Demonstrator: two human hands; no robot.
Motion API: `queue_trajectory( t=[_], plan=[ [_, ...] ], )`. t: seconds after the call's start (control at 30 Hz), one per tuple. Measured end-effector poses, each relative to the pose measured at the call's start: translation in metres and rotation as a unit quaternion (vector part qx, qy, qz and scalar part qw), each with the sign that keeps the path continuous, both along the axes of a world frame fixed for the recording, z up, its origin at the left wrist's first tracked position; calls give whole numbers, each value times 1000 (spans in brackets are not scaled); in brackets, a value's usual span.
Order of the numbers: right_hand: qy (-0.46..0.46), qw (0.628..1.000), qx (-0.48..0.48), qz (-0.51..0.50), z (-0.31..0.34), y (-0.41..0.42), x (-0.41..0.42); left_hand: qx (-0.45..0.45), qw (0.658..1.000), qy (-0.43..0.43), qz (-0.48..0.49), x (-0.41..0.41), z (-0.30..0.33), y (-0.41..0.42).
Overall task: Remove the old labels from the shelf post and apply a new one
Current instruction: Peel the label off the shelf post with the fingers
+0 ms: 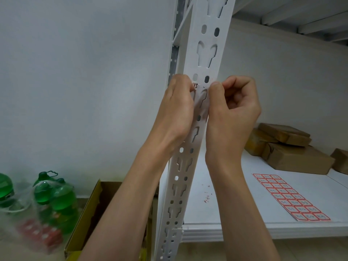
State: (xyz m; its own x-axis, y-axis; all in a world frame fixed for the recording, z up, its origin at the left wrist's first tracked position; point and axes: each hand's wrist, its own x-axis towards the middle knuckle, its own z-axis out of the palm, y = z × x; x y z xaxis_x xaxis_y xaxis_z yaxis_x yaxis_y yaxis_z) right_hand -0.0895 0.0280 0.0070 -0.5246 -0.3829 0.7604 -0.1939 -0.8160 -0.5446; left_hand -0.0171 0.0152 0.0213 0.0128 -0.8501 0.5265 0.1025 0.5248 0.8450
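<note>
The white slotted shelf post [206,53] runs up the middle of the view. A pale label with black handwriting [196,85] sits on it between my two hands. My left hand [177,108] is curled against the post's left edge, its fingertips at the label's left end. My right hand [233,110] is curled at the post's right edge, thumb tip pressed on the post by the label's right end. A sheet of red-bordered labels [290,197] lies on the white shelf board [235,213] to the right. Small red label scraps [207,198] lie on the board near the post.
Several brown taped parcels [288,147] are stacked at the back right of the shelf. An open yellow cardboard box [88,210] stands on the floor left of the post. Green bottles in a plastic bag [52,193] stand at the far left by the wall.
</note>
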Motion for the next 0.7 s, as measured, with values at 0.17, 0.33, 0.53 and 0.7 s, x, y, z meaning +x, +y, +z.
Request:
queue_trajectory(
  t=[0.17, 0.33, 0.53, 0.7],
  plan=[
    [8, 1000, -1, 2, 1, 1, 0, 4, 1000, -6, -7, 1, 0, 1],
    [11, 1000, -1, 1, 0, 1, 0, 11, 1000, 5, 7, 0, 2, 0],
    [17, 1000, 0, 0, -1, 1, -1, 0, 1000, -18, 1, 3, 0, 1],
    [25, 1000, 16, 0, 0, 3, -6, -10, 996, -46, -73, 18, -6, -1]
  ],
)
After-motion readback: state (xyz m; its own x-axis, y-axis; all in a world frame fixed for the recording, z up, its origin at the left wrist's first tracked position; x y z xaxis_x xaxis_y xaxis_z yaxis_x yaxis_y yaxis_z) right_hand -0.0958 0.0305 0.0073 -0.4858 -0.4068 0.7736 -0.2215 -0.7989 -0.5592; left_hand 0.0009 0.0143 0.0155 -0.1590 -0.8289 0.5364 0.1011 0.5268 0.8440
